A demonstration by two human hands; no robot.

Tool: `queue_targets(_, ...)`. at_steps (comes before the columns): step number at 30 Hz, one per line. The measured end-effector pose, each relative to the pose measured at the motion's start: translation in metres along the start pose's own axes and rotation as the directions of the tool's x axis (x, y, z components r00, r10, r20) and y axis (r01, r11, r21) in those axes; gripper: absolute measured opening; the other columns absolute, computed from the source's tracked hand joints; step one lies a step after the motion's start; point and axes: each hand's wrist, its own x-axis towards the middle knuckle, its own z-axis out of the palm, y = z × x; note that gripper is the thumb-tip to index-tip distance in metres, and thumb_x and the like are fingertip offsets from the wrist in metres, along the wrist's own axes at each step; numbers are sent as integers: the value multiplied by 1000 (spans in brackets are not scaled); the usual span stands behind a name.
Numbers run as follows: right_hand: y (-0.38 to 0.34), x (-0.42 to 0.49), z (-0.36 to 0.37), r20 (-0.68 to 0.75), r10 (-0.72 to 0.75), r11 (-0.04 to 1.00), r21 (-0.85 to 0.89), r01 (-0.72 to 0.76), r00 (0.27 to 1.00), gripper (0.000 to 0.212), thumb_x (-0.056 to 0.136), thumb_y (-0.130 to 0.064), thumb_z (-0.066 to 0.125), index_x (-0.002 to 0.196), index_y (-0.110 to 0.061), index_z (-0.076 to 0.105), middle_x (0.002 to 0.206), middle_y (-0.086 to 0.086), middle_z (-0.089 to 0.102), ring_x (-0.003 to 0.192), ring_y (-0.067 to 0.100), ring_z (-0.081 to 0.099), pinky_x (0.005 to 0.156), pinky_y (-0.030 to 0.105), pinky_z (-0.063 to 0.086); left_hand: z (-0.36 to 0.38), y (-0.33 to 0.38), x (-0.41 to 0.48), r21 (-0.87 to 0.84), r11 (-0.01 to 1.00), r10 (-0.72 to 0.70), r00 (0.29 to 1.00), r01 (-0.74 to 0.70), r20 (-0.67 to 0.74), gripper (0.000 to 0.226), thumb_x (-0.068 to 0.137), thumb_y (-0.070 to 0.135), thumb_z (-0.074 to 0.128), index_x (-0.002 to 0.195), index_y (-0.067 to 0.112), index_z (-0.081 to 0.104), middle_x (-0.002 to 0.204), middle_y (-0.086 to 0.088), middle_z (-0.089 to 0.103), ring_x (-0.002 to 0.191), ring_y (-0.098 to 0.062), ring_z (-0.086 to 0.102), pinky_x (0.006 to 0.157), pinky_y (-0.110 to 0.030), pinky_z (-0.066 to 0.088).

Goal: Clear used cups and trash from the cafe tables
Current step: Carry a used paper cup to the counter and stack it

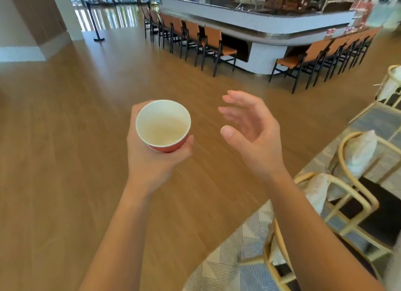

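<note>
Left hand [152, 154]: wrapped round the red paper cup [163, 126], upright, chest-high over the wooden floor [65, 139].
Right hand [251, 128]: spread wide, carrying nothing.
Cup contents: looks empty, though blurry.
Tip: keep it level while walking.

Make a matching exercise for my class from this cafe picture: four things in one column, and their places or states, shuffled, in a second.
Column one
1. paper cup
2. right hand
3. orange chairs
4. striped rug

Column two
A. lined up along the counter
B. open, holding nothing
C. under the cane chairs
D. gripped by the left hand

Pairs: 1-D, 2-B, 3-A, 4-C
</note>
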Motion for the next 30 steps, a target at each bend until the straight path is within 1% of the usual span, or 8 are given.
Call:
queue_targets(3,37,35,-3,-29,31,999,28,-31,999,68,85,-51,78,136,-12,55,137,11,62,120,25,68,104,41,54,24,-43,32,-31,999,-34,998,36,46,68,64,6,86,120,19,48,111,4,58,98,6,61,84,-12,48)
queue_targets(7,96,82,-12,-65,32,999,8,-31,997,61,85,-34,76,136,-10,55,137,10,62,120,25,68,105,46,54,55,-96,79,-22,999,-40,996,41,76,69,64,6,86,118,26,49,110,8,60,98,5,62,83,-12,48)
queue_targets(11,167,149,-23,-116,-7,999,31,11,993,73,83,-47,80,139,-10,52,137,11,61,121,26,67,106,48,53,95,-154,151,-1,1000,-15,995,15,102,67,63,7,86,117,25,50,109,8,60,98,4,63,83,-14,49)
queue_targets(13,197,191,-34,-118,-7,1000,28,11,993,75,82,-48,81,140,-11,51,138,11,61,121,25,67,107,50,53,122,-177,192,23,1000,0,993,-3,122,67,64,8,86,118,22,49,109,8,59,98,5,62,84,-13,49)
queue_targets(17,244,269,-70,-143,-43,999,7,45,989,83,81,-61,77,142,-12,51,140,10,61,123,25,66,108,48,52,181,-214,267,1,1000,25,991,-25,132,66,64,11,86,116,28,49,107,8,60,96,5,62,83,-12,48)
queue_targets(21,287,321,-108,-147,-15,999,-53,8,989,86,81,-60,77,144,-7,49,139,11,61,123,26,66,107,51,52,245,-253,318,-61,998,31,981,-19,191,69,65,22,89,121,21,49,111,5,60,101,1,62,86,-15,48)
queue_targets(25,341,361,-151,-183,-3,991,-132,-22,983,85,83,-59,77,144,-8,48,138,10,61,123,26,66,107,52,52,311,-305,355,-110,994,24,966,4,256,69,66,10,88,122,18,48,112,2,60,102,3,62,85,-12,48)
queue_targets(30,417,423,-199,-220,7,978,-201,-52,976,84,83,-58,78,144,-8,48,138,11,61,123,27,66,107,53,51,397,-382,416,-185,983,46,953,11,299,71,66,16,90,122,23,47,113,9,60,105,0,62,87,-14,49)
